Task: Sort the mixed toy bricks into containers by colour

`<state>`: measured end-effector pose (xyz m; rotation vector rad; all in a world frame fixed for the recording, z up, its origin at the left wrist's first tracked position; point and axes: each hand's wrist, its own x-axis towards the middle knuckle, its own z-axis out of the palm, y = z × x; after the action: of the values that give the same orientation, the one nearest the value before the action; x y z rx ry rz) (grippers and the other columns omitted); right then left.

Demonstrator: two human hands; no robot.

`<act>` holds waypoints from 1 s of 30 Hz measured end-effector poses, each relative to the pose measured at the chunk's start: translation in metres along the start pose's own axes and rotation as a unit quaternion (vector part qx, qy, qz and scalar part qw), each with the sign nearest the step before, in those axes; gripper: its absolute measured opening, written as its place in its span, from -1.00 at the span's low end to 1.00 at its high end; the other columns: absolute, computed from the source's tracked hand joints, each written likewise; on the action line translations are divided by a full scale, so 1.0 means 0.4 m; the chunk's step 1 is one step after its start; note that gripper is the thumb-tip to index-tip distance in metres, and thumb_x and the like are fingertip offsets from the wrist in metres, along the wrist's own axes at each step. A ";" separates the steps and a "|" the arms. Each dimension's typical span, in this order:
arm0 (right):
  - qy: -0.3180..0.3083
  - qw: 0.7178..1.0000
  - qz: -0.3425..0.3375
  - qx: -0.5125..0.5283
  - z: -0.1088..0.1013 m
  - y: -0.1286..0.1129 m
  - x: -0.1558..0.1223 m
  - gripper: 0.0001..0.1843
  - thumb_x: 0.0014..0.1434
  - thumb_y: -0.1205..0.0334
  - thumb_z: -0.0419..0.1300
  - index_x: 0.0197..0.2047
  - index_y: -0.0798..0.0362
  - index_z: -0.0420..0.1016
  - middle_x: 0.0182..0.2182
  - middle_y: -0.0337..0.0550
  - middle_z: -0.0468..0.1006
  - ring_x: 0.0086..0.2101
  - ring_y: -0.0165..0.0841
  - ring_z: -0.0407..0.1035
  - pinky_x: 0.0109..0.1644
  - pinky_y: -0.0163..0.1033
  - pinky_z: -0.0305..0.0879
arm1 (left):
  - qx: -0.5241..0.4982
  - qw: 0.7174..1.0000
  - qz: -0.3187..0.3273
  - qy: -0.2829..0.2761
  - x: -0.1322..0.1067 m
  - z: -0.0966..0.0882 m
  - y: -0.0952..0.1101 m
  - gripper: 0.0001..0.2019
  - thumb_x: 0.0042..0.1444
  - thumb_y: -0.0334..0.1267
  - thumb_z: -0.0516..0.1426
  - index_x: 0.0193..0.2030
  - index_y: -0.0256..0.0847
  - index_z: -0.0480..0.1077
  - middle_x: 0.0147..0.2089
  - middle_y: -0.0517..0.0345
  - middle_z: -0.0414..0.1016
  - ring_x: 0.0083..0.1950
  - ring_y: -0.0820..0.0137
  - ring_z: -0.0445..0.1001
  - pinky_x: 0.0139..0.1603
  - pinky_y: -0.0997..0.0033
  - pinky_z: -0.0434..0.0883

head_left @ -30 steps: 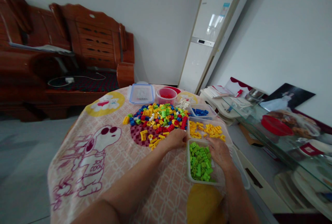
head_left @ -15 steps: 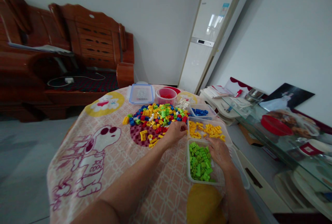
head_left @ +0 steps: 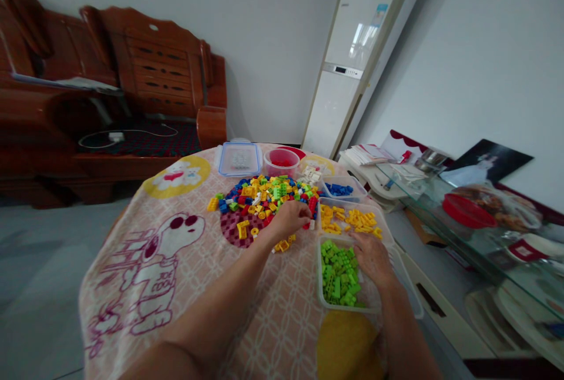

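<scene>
A heap of mixed red, yellow, blue and green bricks (head_left: pixel 268 195) lies on the cartoon-dog cloth (head_left: pixel 167 251) of a round table. My left hand (head_left: pixel 288 218) rests at the heap's near right edge, fingers curled down among the bricks; what they hold is hidden. My right hand (head_left: pixel 372 256) lies on the far right corner of a clear tub of green bricks (head_left: pixel 339 274), fingers bent on its rim. Beyond it stands a clear tub of yellow bricks (head_left: pixel 350 221).
Further back are a tub of blue bricks (head_left: pixel 341 189), a round tub of red bricks (head_left: pixel 282 162), a blue-rimmed lid (head_left: pixel 240 158) and some white bricks (head_left: pixel 312 173). A wooden sofa (head_left: pixel 110 92) stands left. A glass table (head_left: pixel 476 215) with dishes is at right.
My left hand has moved from the near edge of the heap up and into its right side. A few yellow bricks now show below my wrist. My right hand has stayed on the green tub.
</scene>
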<state>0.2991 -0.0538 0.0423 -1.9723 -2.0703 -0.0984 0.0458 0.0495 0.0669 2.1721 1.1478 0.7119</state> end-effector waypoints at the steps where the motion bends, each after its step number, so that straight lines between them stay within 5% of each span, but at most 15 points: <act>1: 0.001 1.000 -0.001 0.000 0.001 0.001 0.000 -0.52 0.12 0.47 0.06 0.06 0.05 0.57 0.01 -0.02 0.60 0.02 -0.24 0.45 0.20 -0.13 0.25 | 0.039 0.999 -0.006 -0.033 -0.002 -0.014 -0.008 -0.81 -0.05 -0.43 0.16 -0.32 -0.25 0.60 -0.40 0.17 0.59 -0.36 0.42 0.51 -0.29 0.53 0.37; 4: 0.005 1.000 -0.004 -0.001 0.003 0.003 -0.001 -0.52 0.12 0.48 0.06 0.06 0.06 0.57 0.01 -0.03 0.60 0.02 -0.25 0.45 0.21 -0.15 0.24 | 0.144 0.984 -0.020 -0.102 -0.011 -0.039 -0.025 -0.83 -0.11 -0.45 0.18 -0.39 -0.22 0.60 -0.42 0.15 0.58 -0.38 0.40 0.49 -0.32 0.51 0.33; 15: -0.004 1.000 0.000 -0.012 0.001 0.001 0.000 -0.52 0.12 0.48 0.05 0.07 0.11 0.56 0.01 -0.01 0.60 0.03 -0.24 0.44 0.21 -0.17 0.24 | 0.257 0.956 -0.011 -0.138 -0.029 0.003 0.018 -0.81 -0.13 -0.43 0.24 -0.29 -0.27 0.55 -0.19 -0.12 0.59 -0.10 0.12 0.55 -0.12 0.30 0.43; 23: -0.002 1.000 0.000 -0.010 0.008 0.009 -0.001 -0.55 0.14 0.45 0.06 0.07 0.11 0.56 0.02 0.00 0.59 0.04 -0.22 0.43 0.21 -0.16 0.23 | 0.176 0.983 -0.002 -0.060 0.002 0.051 -0.032 -0.82 -0.02 -0.45 0.14 -0.31 -0.22 0.55 -0.26 0.04 0.60 -0.19 0.29 0.54 -0.18 0.42 0.38; 30: 0.001 1.000 0.002 0.000 0.001 0.003 0.000 -0.54 0.13 0.45 0.08 0.06 0.09 0.57 -0.01 0.02 0.61 0.02 -0.21 0.45 0.20 -0.12 0.26 | 0.064 0.997 -0.005 -0.044 0.010 0.022 -0.040 -0.85 0.01 -0.36 0.17 -0.32 -0.22 0.59 -0.39 0.18 0.58 -0.34 0.42 0.49 -0.30 0.52 0.31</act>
<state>0.3002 -0.0538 0.0418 -1.9747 -2.0649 -0.0998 0.0449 0.0583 0.0505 2.2781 1.1874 0.5452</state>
